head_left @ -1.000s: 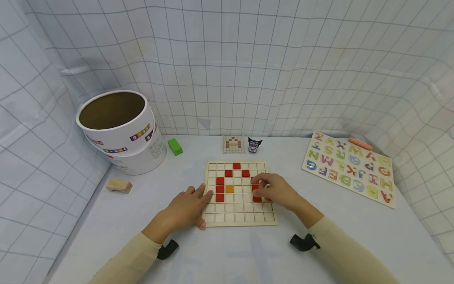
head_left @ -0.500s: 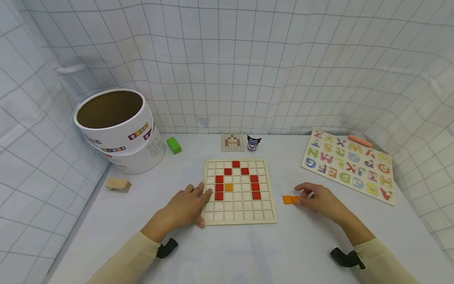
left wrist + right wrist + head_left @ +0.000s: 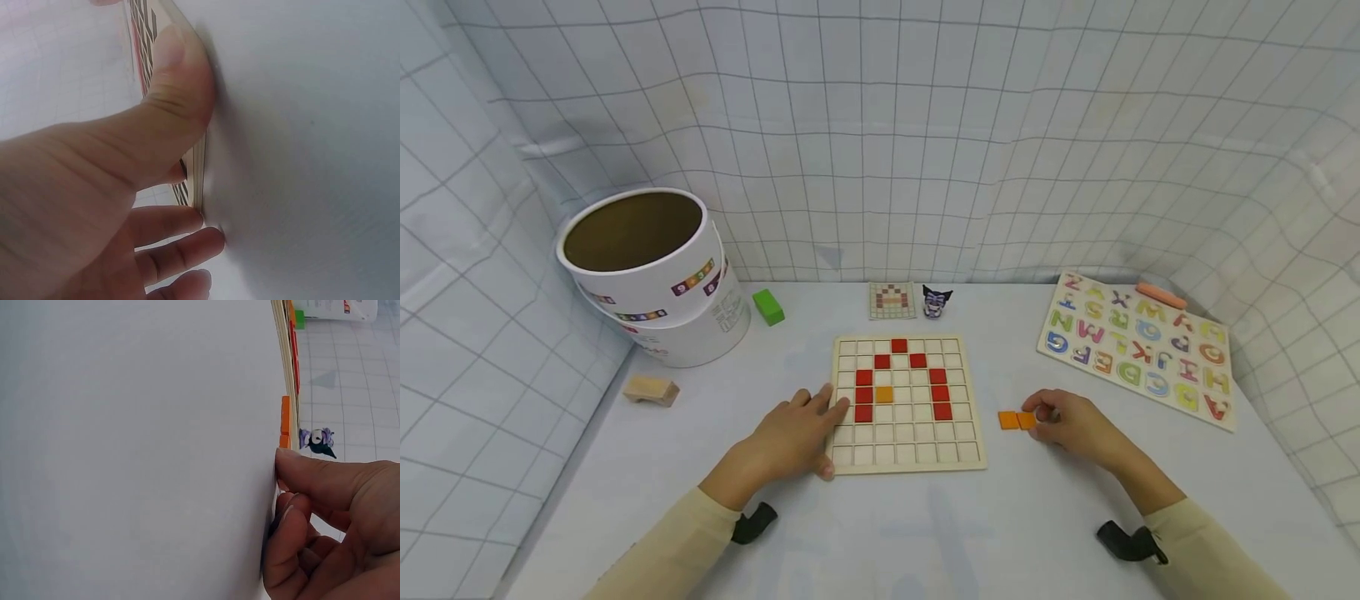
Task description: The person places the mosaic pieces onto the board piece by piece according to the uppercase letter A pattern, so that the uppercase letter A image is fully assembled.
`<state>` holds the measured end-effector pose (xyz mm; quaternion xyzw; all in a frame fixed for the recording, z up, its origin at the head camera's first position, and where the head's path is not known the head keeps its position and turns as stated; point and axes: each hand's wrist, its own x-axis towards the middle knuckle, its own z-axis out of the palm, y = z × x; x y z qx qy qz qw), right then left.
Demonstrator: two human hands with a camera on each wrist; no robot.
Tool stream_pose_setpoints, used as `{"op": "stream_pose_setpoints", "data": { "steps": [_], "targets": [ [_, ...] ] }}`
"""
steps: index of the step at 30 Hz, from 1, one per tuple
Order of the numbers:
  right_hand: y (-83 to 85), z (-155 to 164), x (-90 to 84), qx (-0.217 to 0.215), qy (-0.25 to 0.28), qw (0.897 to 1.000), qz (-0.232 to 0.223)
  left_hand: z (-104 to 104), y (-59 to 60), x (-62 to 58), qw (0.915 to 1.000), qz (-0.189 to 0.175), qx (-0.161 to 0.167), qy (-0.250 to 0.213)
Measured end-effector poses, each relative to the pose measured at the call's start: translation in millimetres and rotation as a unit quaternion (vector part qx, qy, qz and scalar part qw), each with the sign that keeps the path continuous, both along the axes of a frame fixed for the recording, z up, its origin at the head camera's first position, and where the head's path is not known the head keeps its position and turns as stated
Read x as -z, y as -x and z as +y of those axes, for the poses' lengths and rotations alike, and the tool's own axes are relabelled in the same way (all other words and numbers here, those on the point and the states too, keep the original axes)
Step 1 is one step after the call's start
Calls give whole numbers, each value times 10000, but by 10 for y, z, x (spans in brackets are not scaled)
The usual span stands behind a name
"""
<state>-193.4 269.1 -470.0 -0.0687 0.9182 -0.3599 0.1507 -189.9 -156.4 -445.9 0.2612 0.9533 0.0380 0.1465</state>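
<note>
In the head view a pale wooden grid board (image 3: 906,457) lies flat on the table. Several red square tiles (image 3: 863,412) and one orange tile (image 3: 884,394) sit in its cells. My left hand (image 3: 793,433) rests on the board's left edge, its thumb at the front corner; the left wrist view shows that thumb (image 3: 178,75) against the board's edge. Right of the board, two loose orange tiles lie side by side. My right hand (image 3: 1071,425) pinches the outer end of the nearer orange tile (image 3: 1026,420), apart from the other loose tile (image 3: 1007,420); its fingertips partly cover it.
Behind the board are a small pattern card (image 3: 892,312) and a purple-black figurine (image 3: 935,302). A white bucket (image 3: 658,300), a green block (image 3: 768,307) and a wooden block (image 3: 651,390) stand left. An alphabet puzzle board (image 3: 1138,350) and an orange stick (image 3: 1161,296) lie right.
My right hand has left the board's right side and moved right to the two loose orange tiles, its fingers closing in on one. The left hand stays at the board's left edge.
</note>
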Motion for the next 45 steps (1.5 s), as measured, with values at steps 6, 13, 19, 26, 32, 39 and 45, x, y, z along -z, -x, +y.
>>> {"op": "stream_pose_setpoints", "data": {
  "steps": [6,13,19,26,32,39,45],
  "targets": [
    [3,6,10,96,-321,9993,147,-10,1,17,10000,8,10,-12],
    [55,57,-17,511,97,9986,129,-9,24,54,10000,14,-38,38],
    [226,-90,-62,509,1174,9916,173,-3,21,42,9999,-14,-110,5],
    [472,-726,-172,173,1901,9814,-229,-4,6,21,10000,50,-42,-28],
    [561,-1247,-199,-246,1461,9879,-463,-3,-4,9,10000,22,-5,-78],
    [579,-1528,-132,-692,356,9969,107,3,0,6,10000,-17,-30,-51],
    [562,-1654,-121,-935,-253,9944,432,5,5,5,10000,-28,-71,-45]
  ]
}}
